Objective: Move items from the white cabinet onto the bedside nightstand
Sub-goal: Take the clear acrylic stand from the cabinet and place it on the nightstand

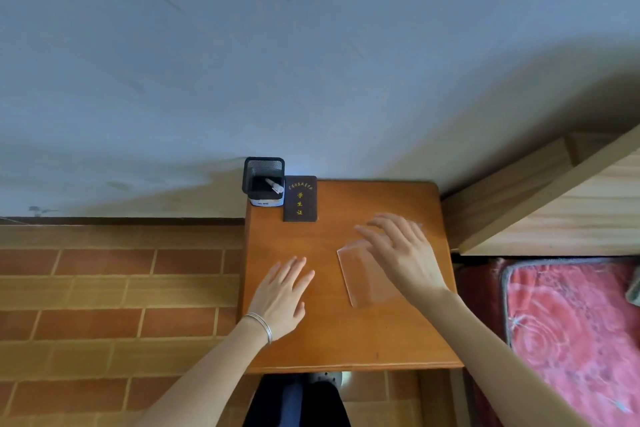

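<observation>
On the wooden nightstand [346,340] a clear plastic sheet [360,274] lies flat near the right edge. The right hand [398,250] is spread open over its far part, fingers apart, gripping nothing. The left hand [280,291] hovers open and empty just left of the sheet. At the back left corner stand a black mesh pen holder [263,180] and, touching it, a dark red booklet [300,198].

On your wooden nightstand [346,333], a black mesh pen holder [264,180] with a white marker inside stands upright at the far left corner. Just to its right, a dark maroon booklet [300,198] with gold lettering lies flat. A clear plastic sheet [360,274] lies flat nearer you, partly under your right hand.
</observation>
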A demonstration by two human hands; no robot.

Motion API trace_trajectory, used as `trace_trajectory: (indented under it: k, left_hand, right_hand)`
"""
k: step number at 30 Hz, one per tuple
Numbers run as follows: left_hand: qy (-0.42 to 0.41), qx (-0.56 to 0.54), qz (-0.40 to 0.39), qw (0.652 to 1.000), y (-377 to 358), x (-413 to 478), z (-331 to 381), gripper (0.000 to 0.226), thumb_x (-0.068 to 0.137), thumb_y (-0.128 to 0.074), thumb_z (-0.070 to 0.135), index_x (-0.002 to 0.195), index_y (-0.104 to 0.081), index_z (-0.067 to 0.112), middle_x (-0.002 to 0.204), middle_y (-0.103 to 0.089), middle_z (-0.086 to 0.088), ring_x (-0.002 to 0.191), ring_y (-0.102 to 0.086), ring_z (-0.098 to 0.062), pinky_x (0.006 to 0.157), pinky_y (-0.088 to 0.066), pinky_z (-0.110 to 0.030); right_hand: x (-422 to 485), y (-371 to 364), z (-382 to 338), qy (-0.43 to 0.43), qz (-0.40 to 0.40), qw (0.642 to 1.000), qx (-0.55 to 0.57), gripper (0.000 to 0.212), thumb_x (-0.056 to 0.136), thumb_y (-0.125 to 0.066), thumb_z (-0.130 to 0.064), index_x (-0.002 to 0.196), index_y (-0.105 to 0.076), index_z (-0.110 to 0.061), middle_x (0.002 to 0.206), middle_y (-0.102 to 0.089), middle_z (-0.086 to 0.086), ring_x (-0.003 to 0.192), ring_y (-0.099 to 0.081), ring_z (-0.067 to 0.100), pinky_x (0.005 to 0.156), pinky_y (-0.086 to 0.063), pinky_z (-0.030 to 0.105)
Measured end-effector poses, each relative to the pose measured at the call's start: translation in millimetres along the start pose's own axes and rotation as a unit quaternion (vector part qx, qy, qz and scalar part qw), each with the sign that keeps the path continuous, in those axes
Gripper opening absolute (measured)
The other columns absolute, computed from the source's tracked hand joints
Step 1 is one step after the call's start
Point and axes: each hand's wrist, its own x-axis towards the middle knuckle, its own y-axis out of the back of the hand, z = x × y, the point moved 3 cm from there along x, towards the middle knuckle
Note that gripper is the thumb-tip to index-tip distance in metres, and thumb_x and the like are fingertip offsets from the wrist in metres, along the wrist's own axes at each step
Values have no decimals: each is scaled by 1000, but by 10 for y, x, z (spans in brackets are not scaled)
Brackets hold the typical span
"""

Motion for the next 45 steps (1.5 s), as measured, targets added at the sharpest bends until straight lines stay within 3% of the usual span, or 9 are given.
trace_trajectory:
  k: [4,7,9,13,19,23,27,33,45]
  left_hand:
    - [7,-6,3,1000,-194,61,-62,72,64,-79,40,130,-56,21,141,-48,-9,129,-45,-28,102,-36,-45]
    - [3,-18,9,1000,-318,97,-75,73,67,-77,43,133,-53,22,143,-45,-7,132,-40,-28,104,-36,-45]
    - [5,-20,23,1000,-373,153,-87,71,70,-74,44,134,-52,21,144,-44,-7,133,-38,-27,104,-36,-46]
    - [5,-26,66,997,-500,302,-161,67,77,-68,42,137,-48,20,147,-40,-6,136,-33,-27,107,-33,-46]
    - [-11,-21,80,996,-667,428,-181,55,92,-31,41,143,-36,21,153,-27,-6,143,-17,-26,113,-20,-50]
    - [-16,-28,87,996,-718,435,-190,55,92,-33,41,143,-37,20,153,-28,-6,143,-17,-27,111,-17,-48]
    - [-8,-64,116,991,-653,495,-203,53,88,-39,36,137,-45,18,147,-40,-6,139,-26,-24,111,-21,-43]
    - [80,-70,120,987,-506,852,-440,64,87,-34,34,146,-26,11,155,-22,-8,144,-14,-23,114,-16,-41]
    - [89,-49,104,989,-549,925,-480,61,90,-33,40,145,-35,15,155,-23,-7,143,-15,-25,112,-19,-44]
  right_hand:
    - [-387,-56,-285,-35,67,997,6,8,86,-56,-7,92,-54,-12,95,-54,5,76,-47,24,68,-35,34]
    - [-694,-522,-382,-59,-65,996,10,15,88,-47,-18,91,-61,-12,94,-60,4,76,-55,26,70,-35,33]
    - [-909,-892,-283,-117,-163,980,-13,31,88,-39,-27,106,-61,-14,109,-61,4,96,-60,28,81,-46,39]
    - [-1019,-1304,-148,-172,-303,937,-29,60,100,-6,-41,129,-51,-14,135,-50,7,128,-39,27,94,-46,51]
    - [-593,-1522,-91,-192,-275,942,-21,49,88,-33,-36,131,-49,-19,138,-48,4,126,-38,23,83,-47,44]
    - [-326,-1692,39,-180,-255,950,-29,50,86,-33,-33,133,-47,-24,139,-47,1,123,-39,22,75,-47,43]
    - [-116,-1755,121,-169,-233,957,-34,49,86,-33,-31,131,-53,-24,136,-50,3,120,-40,24,84,-45,45]
    - [-32,-1820,159,-157,-210,965,-29,47,90,-33,-33,134,-49,-24,138,-49,3,122,-37,27,99,-35,58]
    - [311,-2016,188,-183,-230,955,-42,49,92,-27,-34,138,-43,-27,138,-48,2,129,-32,33,100,-33,61]
